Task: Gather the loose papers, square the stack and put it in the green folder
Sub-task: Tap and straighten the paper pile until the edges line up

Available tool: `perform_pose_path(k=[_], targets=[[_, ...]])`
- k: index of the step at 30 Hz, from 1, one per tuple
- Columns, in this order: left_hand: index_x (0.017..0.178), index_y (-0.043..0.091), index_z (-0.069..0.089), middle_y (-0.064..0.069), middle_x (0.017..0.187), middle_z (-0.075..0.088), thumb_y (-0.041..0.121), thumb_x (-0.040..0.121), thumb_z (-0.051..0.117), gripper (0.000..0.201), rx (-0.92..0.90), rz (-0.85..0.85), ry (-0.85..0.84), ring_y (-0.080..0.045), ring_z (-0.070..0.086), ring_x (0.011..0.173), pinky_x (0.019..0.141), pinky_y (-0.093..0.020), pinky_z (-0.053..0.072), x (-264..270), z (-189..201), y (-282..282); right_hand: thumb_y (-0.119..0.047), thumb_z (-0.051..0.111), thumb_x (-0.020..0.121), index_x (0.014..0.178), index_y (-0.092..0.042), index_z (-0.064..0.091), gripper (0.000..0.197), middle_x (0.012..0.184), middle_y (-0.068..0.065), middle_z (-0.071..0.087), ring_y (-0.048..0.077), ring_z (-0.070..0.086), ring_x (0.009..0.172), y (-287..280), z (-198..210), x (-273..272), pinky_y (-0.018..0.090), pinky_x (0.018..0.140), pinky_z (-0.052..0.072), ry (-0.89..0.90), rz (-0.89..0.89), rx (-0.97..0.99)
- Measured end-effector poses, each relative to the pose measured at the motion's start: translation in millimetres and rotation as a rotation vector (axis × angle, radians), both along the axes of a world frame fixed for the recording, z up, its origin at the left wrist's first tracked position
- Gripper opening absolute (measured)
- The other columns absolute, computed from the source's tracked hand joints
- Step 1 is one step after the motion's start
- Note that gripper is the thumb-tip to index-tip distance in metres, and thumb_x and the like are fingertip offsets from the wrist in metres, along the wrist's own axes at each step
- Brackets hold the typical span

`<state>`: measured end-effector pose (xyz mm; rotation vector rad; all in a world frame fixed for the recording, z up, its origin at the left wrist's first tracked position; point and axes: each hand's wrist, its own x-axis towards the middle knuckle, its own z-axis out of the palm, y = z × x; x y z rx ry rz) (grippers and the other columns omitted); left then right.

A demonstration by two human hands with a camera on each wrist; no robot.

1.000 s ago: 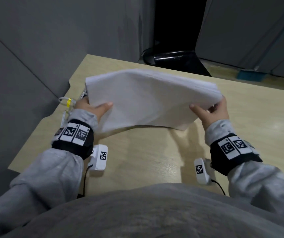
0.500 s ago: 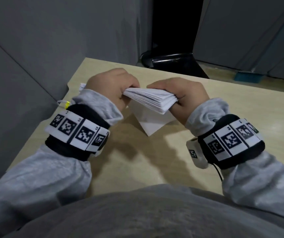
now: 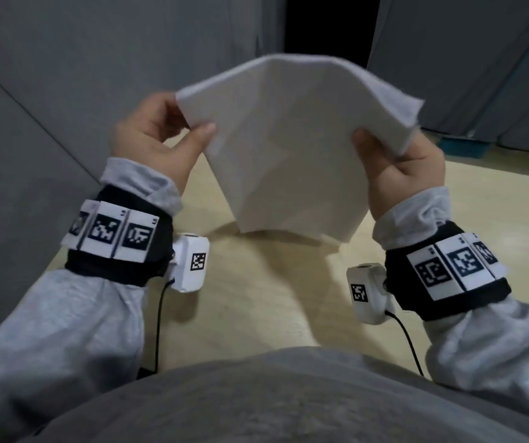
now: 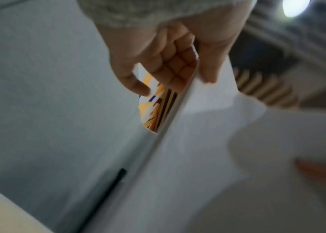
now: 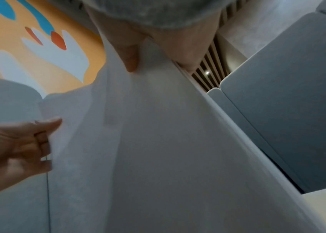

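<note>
I hold a stack of white papers (image 3: 292, 145) upright above the wooden table (image 3: 256, 298), arched across the top, its lower edge near or on the tabletop. My left hand (image 3: 160, 139) pinches the stack's left edge, thumb in front and fingers behind. My right hand (image 3: 397, 161) grips the right edge the same way. The left wrist view shows the paper stack (image 4: 208, 141) edge-on under the left hand (image 4: 178, 63). In the right wrist view the papers (image 5: 158, 141) fill the middle under my right hand (image 5: 134, 59), and my left hand (image 5: 18, 149) shows at the left. No green folder is in view.
Grey partition panels (image 3: 64, 91) stand close on the left and far right of the table. A dark gap (image 3: 323, 27) lies behind the stack. A blue-green object (image 3: 464, 147) sits on the floor at the far right. My grey-clad body (image 3: 272, 394) is against the table's near edge.
A second ago the stack lay nearly flat between both hands. Half a second ago the hands were close together over it. Now the hands are apart and raised, the stack upright and arched.
</note>
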<state>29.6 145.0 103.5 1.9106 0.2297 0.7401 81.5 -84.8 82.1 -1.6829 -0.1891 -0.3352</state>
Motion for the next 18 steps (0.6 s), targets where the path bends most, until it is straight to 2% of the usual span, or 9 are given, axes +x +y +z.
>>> perform_pose_path(k=[2,3,5,7,8,10,13,16,18], targets=[[0.093,0.027,0.058,0.017,0.083,0.069,0.010,0.076,0.069,0.027,-0.168,-0.173,-0.142,-0.007,0.064,0.084,0.080,-0.031,0.053,-1.6,1.3,-0.7,-0.016,0.069,0.083,0.077,-0.013,0.066,0.007,0.062,-0.009,0.068,-0.003,0.057,0.058,-1.5,4.9,-2.2,0.015,0.058,0.046,-0.016,-0.002,0.111],[0.096,0.025,0.057,0.016,0.085,0.069,0.012,0.075,0.070,0.027,-0.218,-0.215,-0.126,-0.008,0.064,0.085,0.081,-0.034,0.053,-1.0,0.3,-1.4,-0.012,0.069,0.082,0.078,-0.019,0.065,0.010,0.060,-0.017,0.067,-0.007,0.059,0.059,-1.6,4.4,-2.9,0.013,0.057,0.047,0.003,0.026,0.147],[0.091,0.026,0.058,0.016,0.078,0.067,0.023,0.074,0.074,0.024,-0.245,-0.133,0.088,0.005,0.064,0.073,0.075,-0.025,0.053,-2.8,-0.4,-8.8,-0.010,0.069,0.081,0.084,-0.026,0.063,0.017,0.065,-0.021,0.068,-0.007,0.062,0.064,1.7,-3.6,-4.0,0.013,0.059,0.049,0.081,0.095,0.119],[0.080,0.028,0.056,0.017,0.072,0.060,0.028,0.079,0.071,0.015,-0.196,-0.028,0.310,0.017,0.057,0.050,0.056,-0.004,0.047,-6.0,-8.6,-16.6,-0.016,0.066,0.085,0.083,-0.031,0.063,0.016,0.067,-0.024,0.069,-0.009,0.063,0.066,5.2,-14.4,-5.0,0.010,0.058,0.048,0.188,0.178,-0.018],[0.074,0.030,0.054,0.017,0.070,0.057,0.029,0.082,0.068,0.017,-0.170,-0.009,0.339,0.016,0.056,0.047,0.048,0.000,0.043,-8.3,-11.9,-20.5,-0.020,0.064,0.087,0.080,-0.033,0.064,0.015,0.067,-0.025,0.068,-0.010,0.063,0.066,5.9,-17.7,-6.0,0.010,0.058,0.048,0.221,0.187,-0.058],[0.067,0.033,0.052,0.018,0.067,0.058,0.034,0.081,0.068,0.022,-0.150,0.029,0.281,0.013,0.057,0.049,0.046,-0.001,0.042,-13.9,-10.6,-23.5,-0.022,0.064,0.087,0.076,-0.035,0.064,0.017,0.067,-0.025,0.068,-0.009,0.063,0.066,6.1,-16.9,-8.0,0.012,0.061,0.050,0.192,0.164,-0.039],[0.068,0.035,0.055,0.021,0.063,0.063,0.043,0.074,0.073,0.020,-0.164,0.059,0.181,0.014,0.060,0.058,0.058,-0.005,0.048,-14.8,-2.5,-10.3,-0.018,0.067,0.085,0.075,-0.031,0.064,0.017,0.066,-0.022,0.068,-0.006,0.063,0.065,2.5,-5.1,-7.2,0.014,0.060,0.051,0.080,0.137,0.095],[0.089,0.027,0.065,0.012,0.081,0.072,0.043,0.059,0.077,0.037,-0.243,-0.087,0.215,-0.011,0.068,0.084,0.084,-0.035,0.056,-13.8,-10.7,-3.0,-0.015,0.072,0.079,0.084,-0.028,0.065,0.015,0.070,-0.019,0.069,-0.005,0.064,0.068,-1.1,-11.9,-3.0,0.014,0.061,0.050,0.137,0.165,0.096],[0.105,0.017,0.065,0.007,0.092,0.073,0.036,0.054,0.080,0.057,-0.379,-0.175,0.326,-0.019,0.067,0.097,0.094,-0.044,0.052,-17.4,-25.2,-4.2,-0.019,0.076,0.076,0.096,-0.025,0.065,0.023,0.076,-0.017,0.070,0.000,0.066,0.075,-1.9,-24.9,-0.3,0.017,0.068,0.051,0.303,0.216,-0.023]])
